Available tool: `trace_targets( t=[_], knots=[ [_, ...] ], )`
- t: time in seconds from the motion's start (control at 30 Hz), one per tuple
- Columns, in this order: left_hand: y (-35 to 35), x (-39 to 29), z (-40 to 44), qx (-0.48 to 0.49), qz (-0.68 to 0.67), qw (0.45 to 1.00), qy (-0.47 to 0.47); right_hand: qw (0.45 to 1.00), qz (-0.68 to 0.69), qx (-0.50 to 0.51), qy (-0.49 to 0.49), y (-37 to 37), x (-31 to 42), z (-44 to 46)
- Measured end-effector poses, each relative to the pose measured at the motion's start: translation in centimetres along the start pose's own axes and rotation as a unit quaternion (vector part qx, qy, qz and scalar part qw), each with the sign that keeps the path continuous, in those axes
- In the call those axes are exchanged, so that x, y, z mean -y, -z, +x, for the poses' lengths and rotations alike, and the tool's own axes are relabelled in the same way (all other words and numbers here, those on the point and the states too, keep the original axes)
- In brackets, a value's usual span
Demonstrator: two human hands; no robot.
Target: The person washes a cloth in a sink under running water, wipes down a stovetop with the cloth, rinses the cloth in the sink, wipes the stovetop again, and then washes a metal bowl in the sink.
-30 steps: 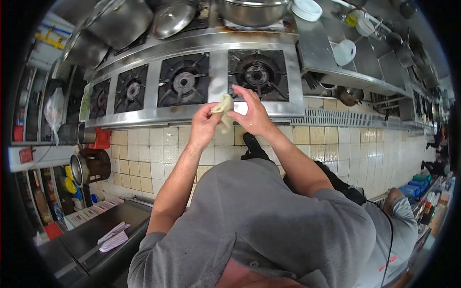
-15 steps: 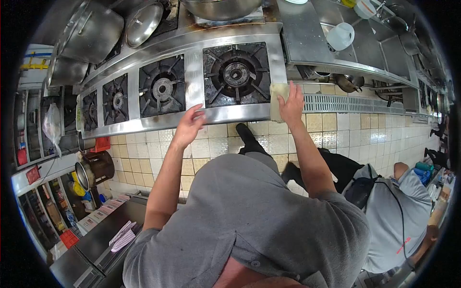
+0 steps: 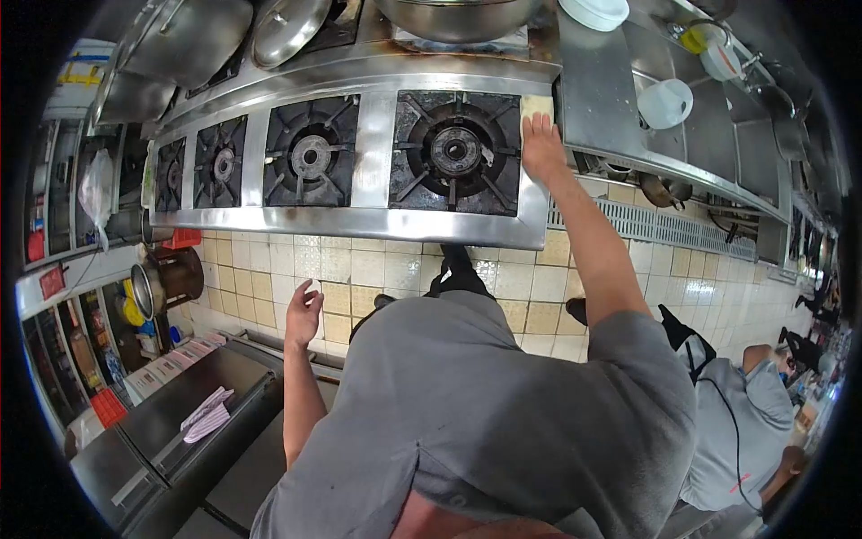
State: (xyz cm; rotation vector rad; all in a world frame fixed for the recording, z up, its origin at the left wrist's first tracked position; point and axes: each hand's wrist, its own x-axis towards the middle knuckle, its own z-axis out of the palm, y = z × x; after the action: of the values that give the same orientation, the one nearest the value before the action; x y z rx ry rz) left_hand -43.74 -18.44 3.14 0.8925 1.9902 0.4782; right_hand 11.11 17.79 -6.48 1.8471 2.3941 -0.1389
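Note:
My right hand (image 3: 542, 149) presses a pale, folded cloth (image 3: 538, 106) onto the steel strip along the right edge of the stove (image 3: 467, 225). The fingers lie over the cloth's near part, and its far part shows beyond them. To the left of that hand is the largest-looking burner (image 3: 456, 151), with a black grate around it. My left hand (image 3: 303, 313) hangs over the tiled floor in front of the stove, touching nothing I can make out. Its fingers are loosely bent and apart; a small whitish patch by the fingertips is unclear.
Beyond the stove stands a large pan (image 3: 458, 18), with a metal lid (image 3: 289, 31) and a big pot (image 3: 189, 40) to its left. At right are a sink counter (image 3: 597, 99) and a white jug (image 3: 665, 103). A co-worker in grey (image 3: 741, 422) is behind at right.
My right hand has moved away from me along the stove's right edge, taking the cloth from the front corner. My left hand has drawn back from the stove front toward my body.

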Motion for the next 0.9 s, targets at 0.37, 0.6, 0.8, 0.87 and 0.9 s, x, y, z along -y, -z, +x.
trace_targets(
  t=[0.37, 0.6, 0.8, 0.87, 0.9],
  knots=[
    [-0.3, 16.7, -8.0, -0.058, -0.026, 0.986, 0.153, 0.994, -0.017, 0.067, 0.082, 2.0, -3.5, 4.6],
    [-1.3, 12.8, -18.1, -0.009, 0.016, 0.895, 0.445, 0.967, 0.212, 0.025, -0.142, 6.0, -2.0, 10.6],
    [-0.7, 17.4, -15.6, 0.038, 0.015, 0.920, 0.390, 0.940, 0.248, -0.023, -0.231, 5.5, 1.3, 14.6],
    [0.1, 19.5, -12.6, 0.027, -0.033, 0.939, 0.342, 0.931, 0.283, -0.059, -0.221, 4.7, 1.8, 14.5],
    [0.4, 20.9, -11.8, 0.002, -0.117, 0.939, 0.324, 0.931, 0.298, -0.084, -0.193, 1.7, 0.5, 14.7]
  ],
)
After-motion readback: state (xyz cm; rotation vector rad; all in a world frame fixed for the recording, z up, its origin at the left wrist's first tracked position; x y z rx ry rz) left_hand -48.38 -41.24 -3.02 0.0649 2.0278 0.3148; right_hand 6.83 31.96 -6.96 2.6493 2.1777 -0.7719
